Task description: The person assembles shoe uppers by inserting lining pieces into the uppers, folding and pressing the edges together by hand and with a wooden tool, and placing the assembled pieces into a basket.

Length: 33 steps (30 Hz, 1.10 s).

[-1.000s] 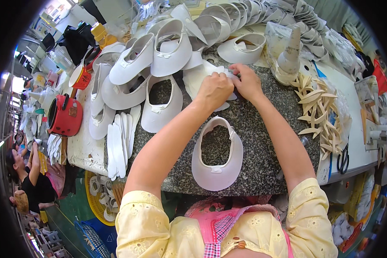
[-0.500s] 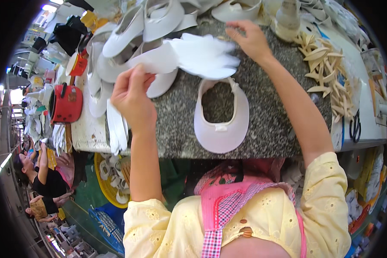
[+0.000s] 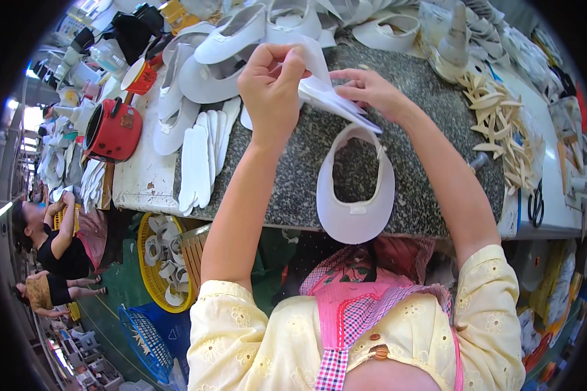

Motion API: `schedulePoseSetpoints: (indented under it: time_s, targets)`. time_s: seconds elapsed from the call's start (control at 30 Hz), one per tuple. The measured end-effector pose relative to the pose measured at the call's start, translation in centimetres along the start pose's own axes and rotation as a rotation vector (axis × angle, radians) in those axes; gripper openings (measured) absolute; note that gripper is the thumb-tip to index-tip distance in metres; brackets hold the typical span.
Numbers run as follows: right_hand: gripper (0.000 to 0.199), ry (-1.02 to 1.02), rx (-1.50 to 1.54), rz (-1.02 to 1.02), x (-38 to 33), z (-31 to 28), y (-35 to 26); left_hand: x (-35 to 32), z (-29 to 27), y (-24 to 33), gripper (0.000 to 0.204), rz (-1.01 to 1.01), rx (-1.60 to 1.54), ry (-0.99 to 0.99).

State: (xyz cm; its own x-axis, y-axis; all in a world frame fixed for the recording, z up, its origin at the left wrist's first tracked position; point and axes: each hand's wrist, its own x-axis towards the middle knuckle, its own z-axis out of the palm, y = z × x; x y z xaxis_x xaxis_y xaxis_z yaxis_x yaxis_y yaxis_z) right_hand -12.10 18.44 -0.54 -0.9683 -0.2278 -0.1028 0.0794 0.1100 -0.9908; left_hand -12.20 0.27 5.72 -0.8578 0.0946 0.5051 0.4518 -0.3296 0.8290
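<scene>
Pinching a white cut piece (image 3: 313,62) between curled fingers, your left hand (image 3: 270,85) was raised above the granite slab (image 3: 430,130). Your right hand (image 3: 372,91) lay on a stack of white pieces (image 3: 336,104) at the slab's far side, fingers closed narrowly on its top sheet. Just below, a white visor-shaped upper (image 3: 355,189) lay flat near the slab's front edge. A red pot (image 3: 114,130) stood well off to your left.

A clear plastic bag (image 3: 437,26) with pale contents stands at the far side of the surface (image 3: 293,176), right of centre. No labels, signs or screens can be made out
</scene>
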Motion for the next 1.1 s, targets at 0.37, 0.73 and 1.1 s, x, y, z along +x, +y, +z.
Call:
schedulePoseSetpoints:
  time_s: [0.37, 0.73, 1.1]
  targets:
    - [0.022, 0.526, -0.588, -0.297, 4.2, -8.3, 2.0, 0.8, -1.3, -6.2, 0.012, -0.202, 0.115, 0.279]
    - [0.029, 0.341, -0.652, -0.318, 7.4, -10.0, 4.6, -3.4, -5.5, 0.5, 0.005, -0.676, -0.292, 0.193]
    - [0.018, 0.324, -0.029, -0.284, 6.9, -13.2, 8.1, -6.1, -1.6, -1.4, 0.014, -0.342, 0.025, -0.333]
